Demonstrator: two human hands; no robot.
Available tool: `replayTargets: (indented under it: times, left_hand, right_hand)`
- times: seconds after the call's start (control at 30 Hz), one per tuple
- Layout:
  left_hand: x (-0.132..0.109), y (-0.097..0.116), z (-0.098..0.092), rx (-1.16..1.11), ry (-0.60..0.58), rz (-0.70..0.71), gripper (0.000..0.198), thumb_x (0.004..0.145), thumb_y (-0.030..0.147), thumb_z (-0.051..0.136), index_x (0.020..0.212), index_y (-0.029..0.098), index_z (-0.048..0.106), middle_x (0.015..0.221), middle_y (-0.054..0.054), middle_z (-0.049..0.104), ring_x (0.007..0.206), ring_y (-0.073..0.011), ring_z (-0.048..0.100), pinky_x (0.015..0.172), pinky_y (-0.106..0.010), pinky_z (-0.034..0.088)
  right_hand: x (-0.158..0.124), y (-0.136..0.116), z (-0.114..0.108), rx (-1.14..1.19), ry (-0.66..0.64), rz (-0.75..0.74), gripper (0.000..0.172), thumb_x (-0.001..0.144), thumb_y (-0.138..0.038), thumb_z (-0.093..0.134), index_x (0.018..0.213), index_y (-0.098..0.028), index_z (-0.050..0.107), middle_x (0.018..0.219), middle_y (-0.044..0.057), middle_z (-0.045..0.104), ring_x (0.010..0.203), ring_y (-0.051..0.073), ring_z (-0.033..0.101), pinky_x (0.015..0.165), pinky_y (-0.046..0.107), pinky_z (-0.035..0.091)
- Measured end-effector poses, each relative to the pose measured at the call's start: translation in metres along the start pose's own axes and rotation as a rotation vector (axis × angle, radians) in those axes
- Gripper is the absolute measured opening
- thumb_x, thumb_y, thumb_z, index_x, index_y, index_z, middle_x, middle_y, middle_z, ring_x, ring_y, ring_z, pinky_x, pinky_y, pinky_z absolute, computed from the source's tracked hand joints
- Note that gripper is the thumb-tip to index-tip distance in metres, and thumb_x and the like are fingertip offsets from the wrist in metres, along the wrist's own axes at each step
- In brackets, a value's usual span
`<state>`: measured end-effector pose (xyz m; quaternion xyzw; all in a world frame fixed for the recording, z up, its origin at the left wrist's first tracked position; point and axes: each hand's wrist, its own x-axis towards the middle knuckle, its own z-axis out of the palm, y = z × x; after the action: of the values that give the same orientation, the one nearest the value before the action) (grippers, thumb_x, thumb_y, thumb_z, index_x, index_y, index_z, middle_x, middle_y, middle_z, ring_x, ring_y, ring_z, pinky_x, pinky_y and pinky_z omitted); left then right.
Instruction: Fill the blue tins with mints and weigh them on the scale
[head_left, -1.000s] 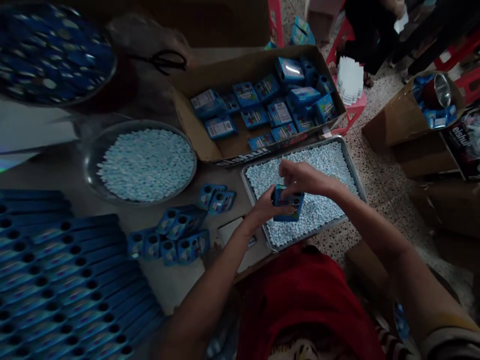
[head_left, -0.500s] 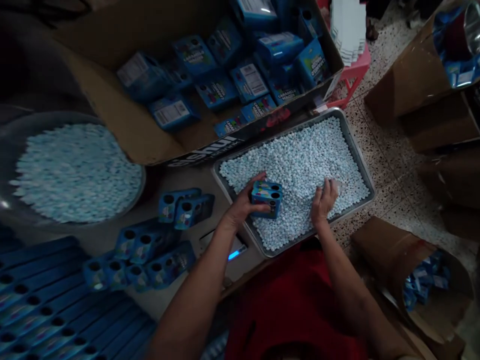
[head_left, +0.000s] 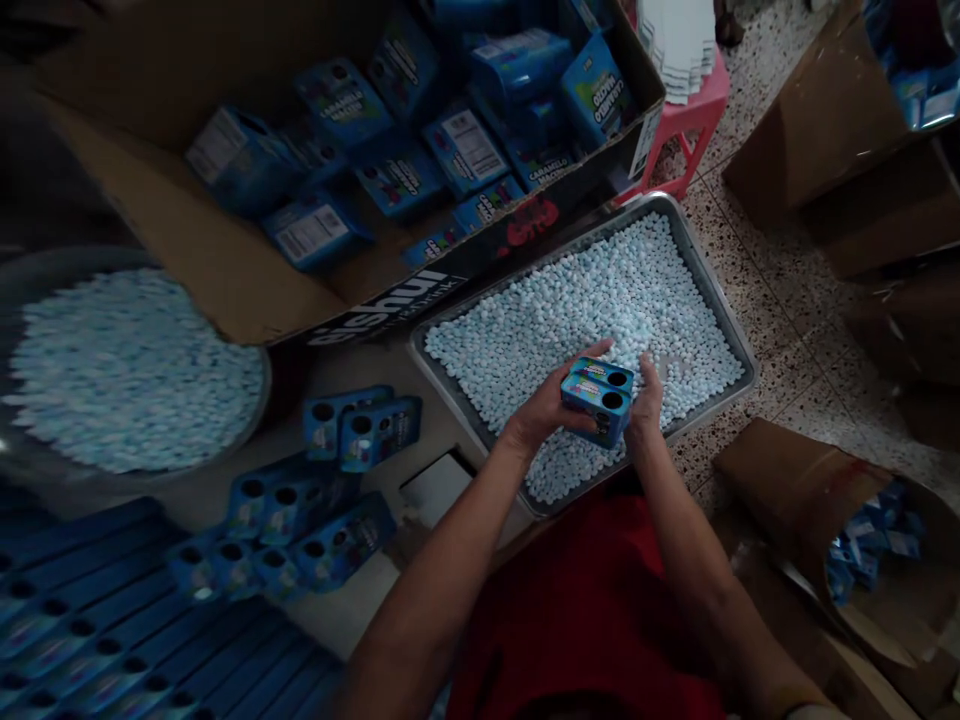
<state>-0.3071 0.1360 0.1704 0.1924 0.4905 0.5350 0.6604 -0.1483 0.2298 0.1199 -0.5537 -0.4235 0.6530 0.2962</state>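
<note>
My left hand is closed around a pair of small blue candy boxes over the tray. Each box has a round dark hole at its end, and the two lie side by side. My right hand is just right of the boxes, close against them, with its visible fingers stretched out; the boxes hide part of it, and I cannot tell if it touches them. Beneath both hands is a grey metal tray full of small pale blue and white candies.
An open carton of blue boxes stands beyond the tray. At left are a large bowl of candies and several upright blue boxes. A scale lies by my left forearm. A pink stool and cartons stand right.
My left hand has moved right with the two boxes. My right hand has come up from the candies to beside them. The view has shifted slightly.
</note>
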Motion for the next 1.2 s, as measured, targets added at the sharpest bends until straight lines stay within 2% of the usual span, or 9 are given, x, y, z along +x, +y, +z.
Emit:
replayTargets:
  times: [0.07, 0.17, 0.27, 0.4, 0.57, 0.73, 0.9, 1.07, 1.2]
  left_hand:
    - [-0.016, 0.023, -0.01, 0.157, 0.053, 0.114, 0.118, 0.037, 0.053, 0.109, 0.144, 0.023, 0.067, 0.161, -0.015, 0.062, 0.148, -0.0416, 0.059, 0.118, -0.045, 0.053]
    - [-0.037, 0.041, -0.025, 0.389, 0.212, 0.178, 0.097, 0.05, 0.051, 0.106, 0.135, 0.023, 0.066, 0.149, -0.013, 0.069, 0.138, -0.0369, 0.066, 0.115, -0.044, 0.055]
    - [-0.042, 0.037, -0.032, 0.58, 0.361, 0.209, 0.085, 0.056, 0.05, 0.103, 0.126, 0.021, 0.066, 0.122, -0.008, 0.077, 0.116, -0.0318, 0.074, 0.108, -0.043, 0.057]
    - [-0.034, 0.027, -0.026, 0.624, 0.446, 0.23, 0.083, 0.058, 0.051, 0.1, 0.127, 0.022, 0.064, 0.121, -0.006, 0.077, 0.113, -0.0298, 0.074, 0.106, -0.04, 0.057]
    - [-0.038, 0.027, -0.015, 0.556, 0.439, 0.203, 0.086, 0.057, 0.05, 0.1, 0.13, 0.023, 0.064, 0.118, -0.005, 0.078, 0.113, -0.0296, 0.074, 0.105, -0.041, 0.057]
    - [-0.041, 0.025, -0.012, 0.495, 0.378, 0.218, 0.087, 0.055, 0.047, 0.102, 0.13, 0.022, 0.066, 0.122, -0.007, 0.077, 0.116, -0.0301, 0.073, 0.107, -0.042, 0.056]
    - [-0.033, 0.018, -0.018, 0.48, 0.452, 0.317, 0.085, 0.052, 0.047, 0.104, 0.124, 0.023, 0.066, 0.126, -0.009, 0.074, 0.122, -0.0325, 0.07, 0.113, -0.048, 0.054]
    - [-0.022, 0.007, -0.013, 0.443, 0.517, 0.342, 0.084, 0.057, 0.047, 0.101, 0.129, 0.022, 0.064, 0.132, -0.01, 0.071, 0.123, -0.032, 0.069, 0.113, -0.047, 0.053]
    - [-0.027, 0.004, -0.011, 0.497, 0.485, 0.298, 0.087, 0.055, 0.048, 0.103, 0.129, 0.022, 0.065, 0.134, -0.01, 0.072, 0.129, -0.0341, 0.067, 0.114, -0.045, 0.052]
  right_hand:
    - [0.011, -0.014, 0.004, 0.198, -0.016, 0.124, 0.052, 0.081, -0.075, 0.06, 0.095, -0.026, 0.071, 0.089, 0.005, 0.078, 0.092, 0.028, 0.077, 0.086, 0.047, 0.067]
    - [0.011, -0.043, 0.012, 0.407, -0.032, 0.227, 0.044, 0.072, -0.067, 0.073, 0.085, -0.027, 0.063, 0.076, 0.001, 0.072, 0.081, 0.024, 0.075, 0.077, 0.041, 0.067]
    - [-0.007, -0.077, 0.021, 0.391, -0.156, 0.116, 0.038, 0.078, -0.063, 0.07, 0.085, -0.026, 0.062, 0.088, 0.004, 0.073, 0.088, 0.024, 0.074, 0.079, 0.039, 0.064]
    - [-0.031, -0.115, 0.037, 0.237, -0.267, -0.116, 0.039, 0.087, -0.066, 0.056, 0.08, -0.028, 0.055, 0.09, 0.008, 0.068, 0.096, 0.028, 0.069, 0.095, 0.047, 0.058]
    - [-0.035, -0.141, 0.057, 0.324, -0.251, -0.042, 0.032, 0.086, -0.058, 0.063, 0.082, -0.027, 0.057, 0.101, 0.007, 0.069, 0.078, 0.021, 0.061, 0.076, 0.038, 0.053]
    - [-0.035, -0.158, 0.073, 0.232, -0.325, -0.117, 0.046, 0.093, -0.071, 0.051, 0.079, -0.027, 0.058, 0.09, 0.007, 0.062, 0.085, 0.024, 0.062, 0.084, 0.042, 0.056]
    - [-0.039, -0.166, 0.073, 0.055, -0.394, -0.236, 0.055, 0.096, -0.072, 0.034, 0.067, -0.028, 0.05, 0.086, 0.009, 0.055, 0.089, 0.027, 0.062, 0.093, 0.048, 0.056]
    - [-0.046, -0.152, 0.07, 0.019, -0.494, -0.309, 0.051, 0.097, -0.065, 0.041, 0.065, -0.028, 0.057, 0.089, 0.01, 0.064, 0.097, 0.03, 0.066, 0.102, 0.051, 0.053]
    - [-0.055, -0.134, 0.06, -0.118, -0.619, -0.362, 0.059, 0.1, -0.071, 0.042, 0.068, -0.028, 0.067, 0.105, 0.009, 0.076, 0.124, 0.033, 0.069, 0.12, 0.054, 0.046]
